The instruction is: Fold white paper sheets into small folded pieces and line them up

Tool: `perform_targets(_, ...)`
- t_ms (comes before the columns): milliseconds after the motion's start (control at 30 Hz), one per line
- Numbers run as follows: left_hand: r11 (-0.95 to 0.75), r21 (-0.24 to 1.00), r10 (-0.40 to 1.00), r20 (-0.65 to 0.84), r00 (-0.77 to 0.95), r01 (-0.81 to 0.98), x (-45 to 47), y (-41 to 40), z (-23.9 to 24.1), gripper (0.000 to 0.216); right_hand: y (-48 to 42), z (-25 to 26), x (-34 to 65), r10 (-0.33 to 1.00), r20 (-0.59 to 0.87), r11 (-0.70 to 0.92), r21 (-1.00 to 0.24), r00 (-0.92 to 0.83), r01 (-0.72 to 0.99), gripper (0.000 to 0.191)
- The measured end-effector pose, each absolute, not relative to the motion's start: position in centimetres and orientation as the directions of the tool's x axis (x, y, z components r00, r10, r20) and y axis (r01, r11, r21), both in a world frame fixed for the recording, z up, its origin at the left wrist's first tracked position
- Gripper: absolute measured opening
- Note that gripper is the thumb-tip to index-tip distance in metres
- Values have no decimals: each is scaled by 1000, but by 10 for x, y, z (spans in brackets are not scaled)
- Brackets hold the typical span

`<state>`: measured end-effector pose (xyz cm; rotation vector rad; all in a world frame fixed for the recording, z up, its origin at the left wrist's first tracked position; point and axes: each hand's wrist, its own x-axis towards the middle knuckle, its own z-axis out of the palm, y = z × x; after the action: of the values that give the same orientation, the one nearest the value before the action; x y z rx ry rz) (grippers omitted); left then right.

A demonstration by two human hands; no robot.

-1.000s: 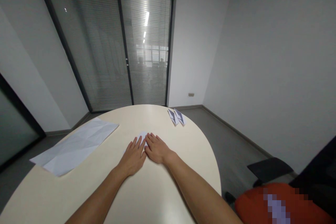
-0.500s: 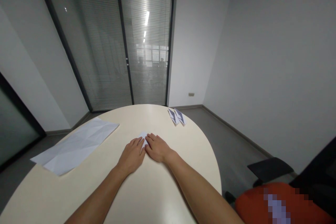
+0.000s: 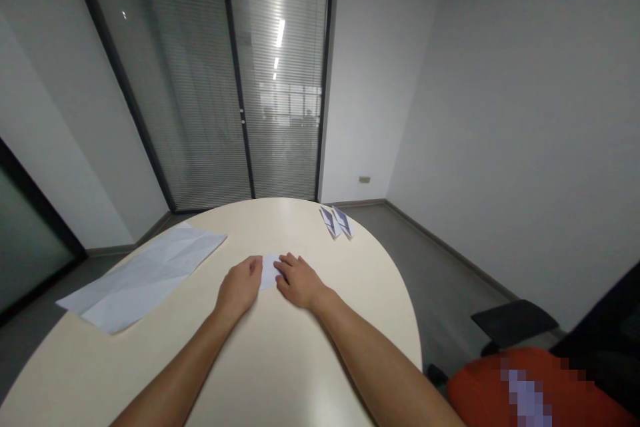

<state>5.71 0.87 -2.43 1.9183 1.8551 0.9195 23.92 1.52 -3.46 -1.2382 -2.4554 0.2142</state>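
head view: small white paper [image 3: 269, 272] between left hand [image 3: 241, 285], right hand [image 3: 299, 283].

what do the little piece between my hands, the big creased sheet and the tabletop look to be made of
Little piece: apparently paper, matte, pale and thin-looking. Creased sheet: likely paper too, matte, with fold lines showing. Tabletop: perhaps laminate, cream and satin-smooth, with a soft sheen.

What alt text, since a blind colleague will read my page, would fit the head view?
A small white paper lies on a curved-edge table, a person's left hand curled at its left edge and the right hand over its right side. A large creased sheet lies left, two folded papers at back right.
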Motion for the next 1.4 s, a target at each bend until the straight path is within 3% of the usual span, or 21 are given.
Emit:
perform_targets(167, -177, 769, 959, 275, -68, 614, 23, 34, -34, 40, 14, -30, 241, 792, 249, 610, -321, -557, 724, 42)
perform_targets(300, -276, 554, 915, 401, 38, 786, 8, 46, -50, 45, 15, -30, 242, 782, 241, 622, -339, -574, 706, 44)
perform_targets(467, -400, 321, 893, 348, 286, 858, 18, 47, -59, 49, 17, -33, 241, 782, 229, 622, -350, -580, 700, 47)
perform_targets(633, -417, 184, 890, 280, 359, 890, 26, 44, -56, 47, 18, -34, 240, 793, 197, 606, -361, -577, 709, 49)
perform_targets(1067, -425, 124, 894, 211, 395, 897, 26, 26, -58, 53, 18, -36, 238, 820, 123, 562, -354, -559, 747, 54)
perform_targets(1267, -404, 159, 914, 114, 389, 901, 25, 13, -54, 57, 18, -37, 239, 825, 95, 551, -361, -558, 753, 54)
perform_targets(1400, -442, 173, 896, 141, 422, 880, 25, 8, -50, 56, 19, -36, 246, 807, 83, 563, -405, -584, 721, 57)
